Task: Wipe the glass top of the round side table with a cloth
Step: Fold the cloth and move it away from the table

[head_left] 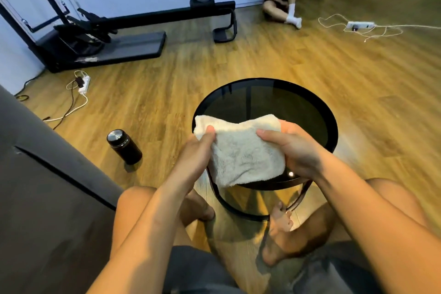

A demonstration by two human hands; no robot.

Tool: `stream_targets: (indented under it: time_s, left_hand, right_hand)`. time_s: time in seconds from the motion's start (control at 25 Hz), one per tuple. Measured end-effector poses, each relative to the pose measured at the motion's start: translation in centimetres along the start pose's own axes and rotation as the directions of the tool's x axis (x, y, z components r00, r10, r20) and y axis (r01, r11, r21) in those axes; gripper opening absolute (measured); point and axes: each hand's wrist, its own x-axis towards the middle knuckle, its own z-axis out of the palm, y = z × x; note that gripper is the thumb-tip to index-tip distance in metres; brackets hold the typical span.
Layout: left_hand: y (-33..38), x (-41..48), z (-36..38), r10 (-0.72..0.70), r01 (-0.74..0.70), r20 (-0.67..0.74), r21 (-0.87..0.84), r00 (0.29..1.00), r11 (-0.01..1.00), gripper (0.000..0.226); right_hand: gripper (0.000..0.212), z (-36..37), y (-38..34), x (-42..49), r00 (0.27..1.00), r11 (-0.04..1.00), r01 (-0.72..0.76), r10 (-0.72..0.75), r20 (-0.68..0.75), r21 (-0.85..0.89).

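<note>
The white cloth (245, 153) is held stretched over the near part of the round glass top (274, 105), its long side running left to right and its lower edge hanging past the near edge (whether it touches the glass, I cannot tell). The left hand (199, 150) pinches its left corner with the thumb on top, and the right hand (296, 150) grips its right edge with curled fingers. The bare glass lies ahead of both hands, away from the body, and the right hand is more over it, so I judge the cloth must go down and forward.
</note>
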Motion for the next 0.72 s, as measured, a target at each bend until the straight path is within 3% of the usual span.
stream_targets:
  time_s: [0.04,0.12,0.36,0.56,0.64,0.72]
  left_hand:
    - [0.6,0.0,-0.4,0.043,-0.043,-0.017,0.006,0.999,0.999,0.045]
    - [1.8,0.2,-1.0,0.017,-0.009,0.045,-0.173,0.999,0.985,0.042]
    - [3.6,0.0,-1.5,0.002,0.074,0.183,-0.407,0.983,0.91,0.043]
    - [4.2,-0.4,-1.7,0.063,0.236,0.418,-0.624,0.906,0.745,0.04]
    - [4.2,-0.6,-1.2,0.101,0.284,0.485,-0.655,0.869,0.7,0.044]
    - [4.2,-0.6,-0.9,0.096,0.305,0.503,-0.653,0.859,0.694,0.046]
  right_hand:
    - [0.025,0.1,-0.3,0.0,0.999,0.999,0.039,-0.04,-0.03,-0.013]
    - [0.026,-0.1,-1.0,0.1,0.994,0.996,0.086,-0.086,-0.061,-0.009]
    - [0.034,-0.5,-2.7,-0.3,0.988,0.987,0.148,-0.145,0.049,-0.061]
    - [0.01,-0.5,-2.5,0.2,0.976,0.981,0.184,-0.19,-0.104,-0.067]
    - [0.018,-0.3,-2.3,0.2,0.999,0.997,0.036,-0.035,-0.017,0.069]
    - [0.044,-0.4,-1.9,-0.3,0.974,0.972,-0.193,0.173,0.147,0.134]
